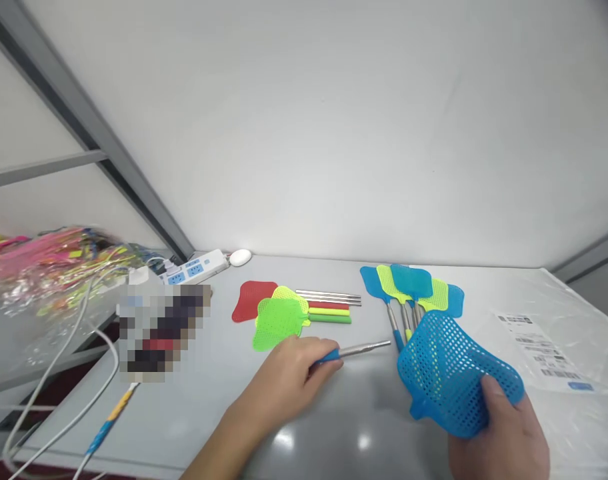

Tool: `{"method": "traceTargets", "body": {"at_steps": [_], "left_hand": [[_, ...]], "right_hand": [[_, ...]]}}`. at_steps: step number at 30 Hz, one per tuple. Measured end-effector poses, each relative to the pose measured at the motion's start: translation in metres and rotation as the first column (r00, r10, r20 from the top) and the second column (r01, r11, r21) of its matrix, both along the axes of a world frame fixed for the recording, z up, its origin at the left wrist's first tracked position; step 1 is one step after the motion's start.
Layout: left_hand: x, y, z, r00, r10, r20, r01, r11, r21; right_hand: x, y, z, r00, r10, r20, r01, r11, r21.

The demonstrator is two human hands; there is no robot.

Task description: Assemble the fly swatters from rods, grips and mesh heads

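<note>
My left hand (295, 375) is closed round the blue grip of a telescopic handle (361, 349), whose silver rod points right. My right hand (504, 427) pinches a blue fly swatter head (449, 373) by its edge, thumb on the mesh. The head's short socket faces the rod's tip, and the two are apart. Behind the blue head lie several fly swatters (411, 283) with blue and yellow heads on silver rods, their lower ends partly hidden. Beyond my left hand rest loose heads, a red one (254, 298) and a green one (279, 323), with yellow partly covered.
Several handles (329, 307) lie beside the loose heads. A power strip (197, 267) and a white oval object (241, 257) stand near the wall. Plastic-bagged goods (59, 273) and cables fill the left. Clear plastic wrap with a label (544, 353) covers the right side.
</note>
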State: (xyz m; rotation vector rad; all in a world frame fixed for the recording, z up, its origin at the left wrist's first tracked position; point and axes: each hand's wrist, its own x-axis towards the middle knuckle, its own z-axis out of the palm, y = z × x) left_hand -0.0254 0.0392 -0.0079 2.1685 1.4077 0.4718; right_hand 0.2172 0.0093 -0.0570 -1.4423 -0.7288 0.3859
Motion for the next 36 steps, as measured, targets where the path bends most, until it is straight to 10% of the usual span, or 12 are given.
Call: {"method": "traceTargets", "body": {"at_steps": [7, 13, 36], "left_hand": [[-0.012, -0.020, -0.007, 1.000, -0.003, -0.006, 0.003, 0.995, 0.096], [0.001, -0.059, -0.028, 0.988, 0.045, 0.149, -0.051, 0.998, 0.036], [-0.010, -0.063, -0.046, 0.999, -0.036, 0.031, 0.033, 0.995, 0.096]], "right_hand": [[-0.007, 0.009, 0.042, 0.962, 0.068, -0.264, 0.019, 0.949, 0.315], [-0.018, -0.033, 0.013, 0.892, -0.018, -0.452, 0.171, 0.938, 0.301], [-0.034, -0.021, -0.024, 0.657, 0.529, -0.537, -0.372, 0.847, 0.380]]}}
